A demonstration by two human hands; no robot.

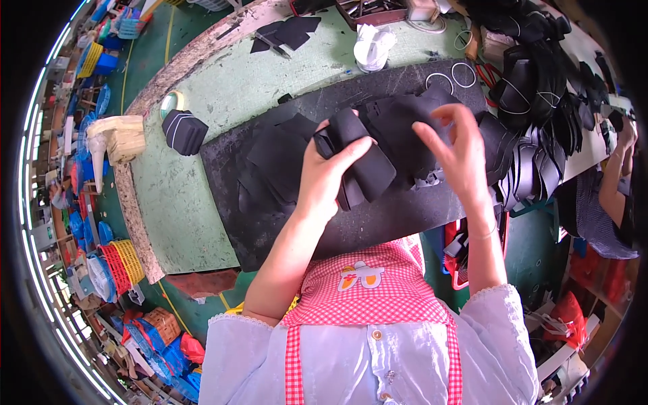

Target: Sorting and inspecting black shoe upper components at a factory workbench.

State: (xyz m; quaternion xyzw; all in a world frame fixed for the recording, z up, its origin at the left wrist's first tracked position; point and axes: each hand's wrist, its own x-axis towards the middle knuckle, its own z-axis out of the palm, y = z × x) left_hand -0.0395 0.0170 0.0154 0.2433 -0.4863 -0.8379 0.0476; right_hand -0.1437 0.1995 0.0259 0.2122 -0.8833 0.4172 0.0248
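Note:
My left hand (325,169) is closed round a stack of black sheet pieces (364,158), thumb across the top and fingers curled underneath. The stack bends slightly and is held above the black mat (324,239). To its right my right hand (459,138) is raised with thumb and fingers apart, nothing visible between them. Below and around both hands lie loose black flat pieces (273,158), overlapping on the mat. White rings (464,75) lie at the mat's far right edge, beyond my right hand.
A banded black bundle (184,132) stands left on the green tabletop (175,216), near a wooden block (125,138) and a tape roll (173,102). Further back is a white roll (373,48). More black bundles (516,88) crowd the right, where another person's arm (617,169) shows.

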